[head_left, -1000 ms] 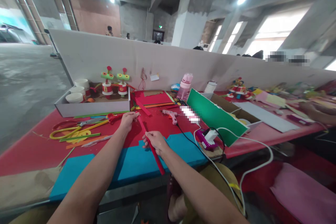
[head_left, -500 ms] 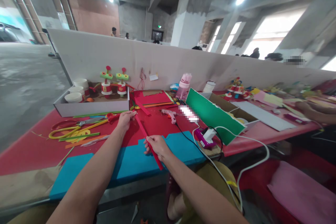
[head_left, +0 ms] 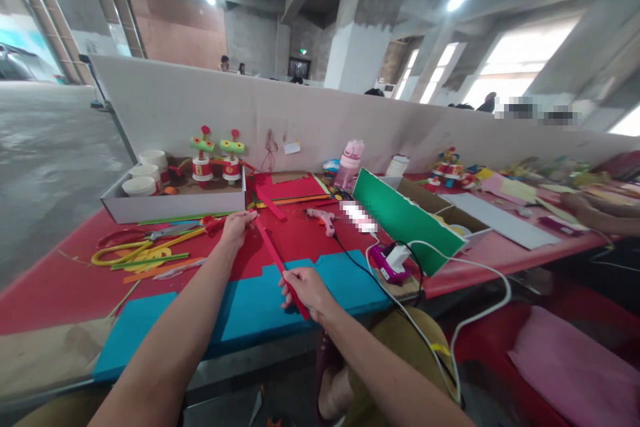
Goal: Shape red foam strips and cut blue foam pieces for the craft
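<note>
A long red paper strip runs slantwise between my two hands, over the red table cover and a blue sheet. My left hand pinches its far end. Lower down, my right hand is closed around the strip near its near end, which sticks out below the fingers. To the right of the strip lies a pink glue gun with a black cord. Red paper sheets lie beyond my hands. Left of my left forearm are scissors and yellow, green and orange strips.
A shallow box at the back left holds white cups and two paper-cup figures. On the right stand a green-sided box, a purple power strip with looping cables, and a pink bottle. Another person's arm is at far right.
My right hand has slid slightly down along the red strip, toward its near end. My left hand keeps its pinch at the far end.
</note>
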`<action>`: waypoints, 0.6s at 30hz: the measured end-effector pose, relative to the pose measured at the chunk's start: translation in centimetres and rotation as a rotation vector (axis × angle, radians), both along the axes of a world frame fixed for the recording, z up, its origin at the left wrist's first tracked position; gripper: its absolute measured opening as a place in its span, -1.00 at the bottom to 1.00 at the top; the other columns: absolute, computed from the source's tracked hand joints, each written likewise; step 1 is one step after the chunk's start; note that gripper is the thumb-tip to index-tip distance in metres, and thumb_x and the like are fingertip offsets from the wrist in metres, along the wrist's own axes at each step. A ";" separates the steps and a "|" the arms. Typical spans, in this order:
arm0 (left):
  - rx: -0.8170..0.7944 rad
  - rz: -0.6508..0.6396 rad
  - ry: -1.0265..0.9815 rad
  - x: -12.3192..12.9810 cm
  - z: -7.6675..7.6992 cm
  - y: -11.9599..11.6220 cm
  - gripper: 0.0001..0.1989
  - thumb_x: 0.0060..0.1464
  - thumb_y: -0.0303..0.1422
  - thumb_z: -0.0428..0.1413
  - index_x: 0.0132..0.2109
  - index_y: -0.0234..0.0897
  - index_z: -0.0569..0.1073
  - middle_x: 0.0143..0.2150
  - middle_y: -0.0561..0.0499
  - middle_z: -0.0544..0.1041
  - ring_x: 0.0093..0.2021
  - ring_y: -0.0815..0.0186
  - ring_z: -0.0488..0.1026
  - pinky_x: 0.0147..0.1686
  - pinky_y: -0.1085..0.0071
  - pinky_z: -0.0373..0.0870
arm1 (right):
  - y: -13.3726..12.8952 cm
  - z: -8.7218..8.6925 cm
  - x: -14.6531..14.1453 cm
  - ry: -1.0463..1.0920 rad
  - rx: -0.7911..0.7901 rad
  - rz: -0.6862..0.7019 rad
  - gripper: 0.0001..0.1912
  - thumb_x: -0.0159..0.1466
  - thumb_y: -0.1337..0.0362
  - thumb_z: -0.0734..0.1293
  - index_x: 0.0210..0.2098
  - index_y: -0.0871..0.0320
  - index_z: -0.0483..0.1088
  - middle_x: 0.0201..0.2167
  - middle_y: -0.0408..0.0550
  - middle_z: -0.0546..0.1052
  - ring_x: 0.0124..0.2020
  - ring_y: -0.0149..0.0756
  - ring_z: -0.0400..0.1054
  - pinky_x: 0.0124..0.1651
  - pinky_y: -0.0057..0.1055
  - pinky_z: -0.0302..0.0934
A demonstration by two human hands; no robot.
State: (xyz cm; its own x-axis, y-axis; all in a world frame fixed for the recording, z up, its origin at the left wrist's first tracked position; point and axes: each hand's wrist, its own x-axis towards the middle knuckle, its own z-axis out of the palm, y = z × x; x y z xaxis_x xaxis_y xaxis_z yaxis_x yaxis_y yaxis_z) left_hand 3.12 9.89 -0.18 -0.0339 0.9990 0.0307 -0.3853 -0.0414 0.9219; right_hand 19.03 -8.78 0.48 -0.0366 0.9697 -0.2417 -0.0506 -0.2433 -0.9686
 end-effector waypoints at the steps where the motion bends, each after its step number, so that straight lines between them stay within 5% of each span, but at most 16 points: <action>1: -0.001 0.004 -0.002 -0.1 0.0 0.1 -0.75 -0.44 -0.36 0.35 -0.63 -0.37 0.43 -0.71 0.09 0.32 -0.66 0.50 0.17 -0.63 0.50 0.07 | -0.2 0.1 0.1 -0.005 0.006 0.005 -0.60 0.17 0.02 0.32 -0.56 0.25 0.36 -0.71 -0.19 0.36 -0.75 -0.45 0.27 -0.61 -0.45 0.26; 18: 0.007 0.019 -0.023 -1.1 -0.5 1.1 -0.78 -0.40 -0.39 0.31 -0.64 -0.37 0.41 -0.73 0.09 0.30 -0.67 0.49 0.18 -0.65 0.50 0.07 | -2.7 -1.3 1.4 -0.080 0.023 0.028 -0.49 0.03 -0.16 0.31 -0.54 0.23 0.36 -0.71 -0.21 0.36 -0.77 -0.46 0.24 -0.62 -0.42 0.26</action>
State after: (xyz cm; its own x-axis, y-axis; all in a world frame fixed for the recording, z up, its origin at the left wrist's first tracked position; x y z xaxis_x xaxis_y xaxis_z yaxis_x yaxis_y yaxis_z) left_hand 1.97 10.96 -0.65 -0.0539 0.9979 0.0369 -0.4058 -0.0557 0.9122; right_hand 20.45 -11.51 -0.81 -0.0449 0.9738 -0.2228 0.0338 -0.2214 -0.9746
